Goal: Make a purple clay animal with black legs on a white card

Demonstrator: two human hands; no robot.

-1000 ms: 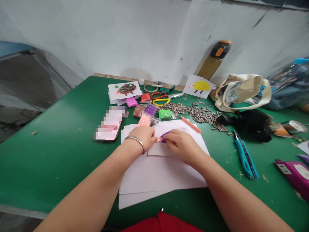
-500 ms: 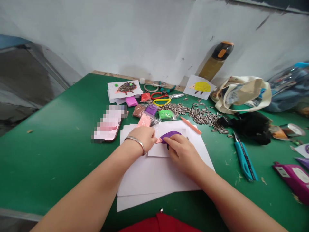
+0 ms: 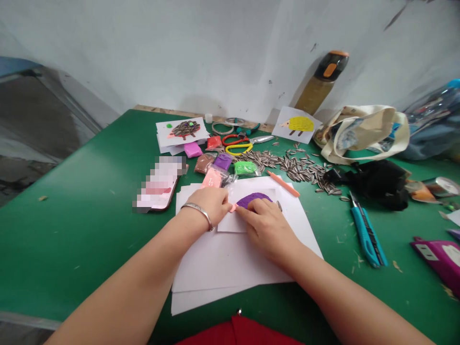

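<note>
Bent over the small white card [image 3: 230,225], my left hand [image 3: 210,205] has its fingers pressed together at a bit of pink modelling clay [image 3: 233,207]. My right hand [image 3: 268,223] rests on the card from the other side. Its index finger stretches to where the pink clay meets a flattened purple clay shape [image 3: 249,197], while the other fingers curl over the purple clay and partly hide it. The card lies on larger white sheets [image 3: 237,263]. An orange clay tool [image 3: 283,184] lies at their upper right edge.
Behind the sheets are clay packets [image 3: 245,167], scissors [image 3: 260,139] and a spread of sunflower seeds [image 3: 304,170]. A phone [image 3: 160,184] lies left, a blue cutter [image 3: 367,235] right. Farther back are hedgehog pictures [image 3: 300,123], a bottle [image 3: 318,88] and a cloth bag [image 3: 359,153].
My right index finger has shifted slightly left and down, onto the join of pink and purple clay. My left hand stays at the pink clay. The camera view has moved a little.
</note>
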